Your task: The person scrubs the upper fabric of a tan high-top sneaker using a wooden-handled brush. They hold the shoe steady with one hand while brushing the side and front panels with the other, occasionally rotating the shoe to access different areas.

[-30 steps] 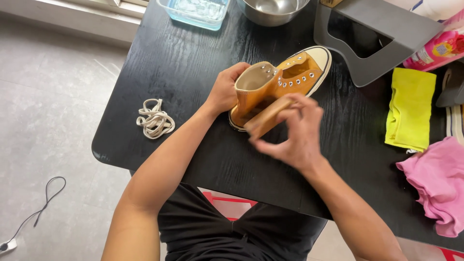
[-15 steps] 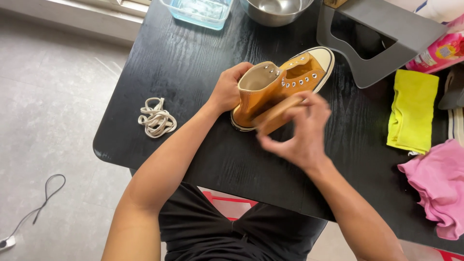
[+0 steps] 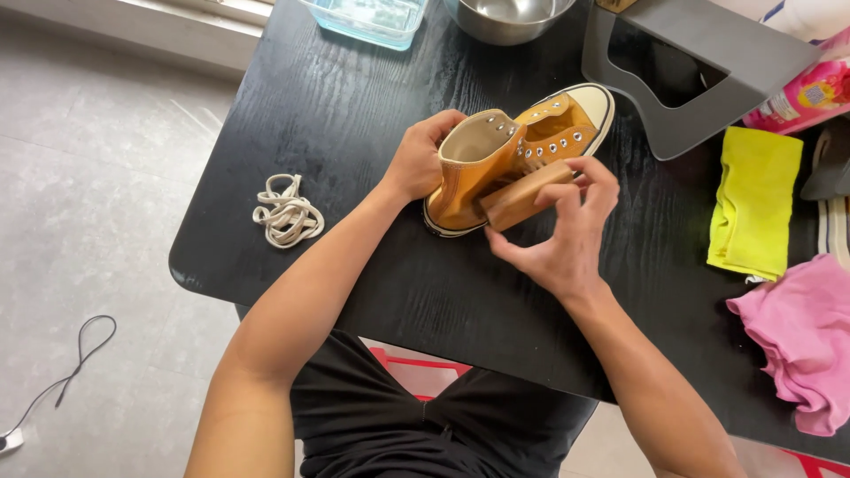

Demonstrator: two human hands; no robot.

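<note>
Shoe [image 3: 496, 168], a mustard-orange high-top with a cream toe cap and no laces, lies on the black surface [image 3: 354, 106] just above the middle of the view, its toe pointing toward 2 o'clock and its heel toward 8 o'clock. The left hand [image 3: 416, 159] comes in from 7 o'clock, forearm stretched diagonally across the surface edge, and is closed on the heel collar, fingers curled over the rim of the opening and thumb on the outside. The right hand [image 3: 562, 235] comes in from 5 o'clock with the wrist bent back; its fingers and thumb are clamped on a wooden brush [image 3: 522, 196], which is pressed against the shoe's side just below the eyelets. The two hands are near each other but do not touch, with the shoe between them.

At 9 o'clock from the shoe a bundle of cream laces [image 3: 286, 212] lies loose near the surface's edge. At 12 o'clock stand a clear plastic tub [image 3: 367, 18] and a metal bowl [image 3: 509, 16], both cut off by the top of the view. At 2 o'clock sits a grey angular stand [image 3: 699, 62]. At 3 o'clock lies a folded yellow cloth [image 3: 753, 204], and below it, toward 4 o'clock, a crumpled pink cloth [image 3: 801, 341].
</note>
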